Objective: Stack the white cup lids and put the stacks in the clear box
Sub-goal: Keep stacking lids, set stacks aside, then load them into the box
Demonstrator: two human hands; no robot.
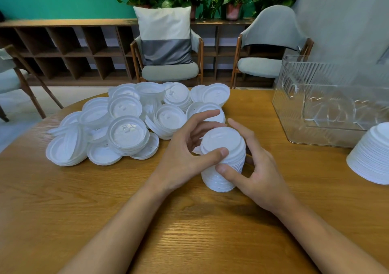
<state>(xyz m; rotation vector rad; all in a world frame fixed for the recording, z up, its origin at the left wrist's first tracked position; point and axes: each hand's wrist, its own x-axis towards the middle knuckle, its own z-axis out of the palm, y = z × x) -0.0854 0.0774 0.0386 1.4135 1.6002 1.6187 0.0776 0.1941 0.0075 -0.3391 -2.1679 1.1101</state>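
Between left hand (185, 151) and right hand (256, 168), gripped, stands the lid stack (223, 160).

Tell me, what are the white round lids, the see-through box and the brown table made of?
The white round lids look like thin plastic, smooth and slightly shiny, with moulded rims. The see-through ribbed box seems hard clear plastic, though glass cannot be ruled out. The brown table looks like wood or veneer, with visible grain and soft gloss.

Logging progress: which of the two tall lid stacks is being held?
The centre stack, gripped by left hand and right hand; the other stack stands untouched at right beside the box.
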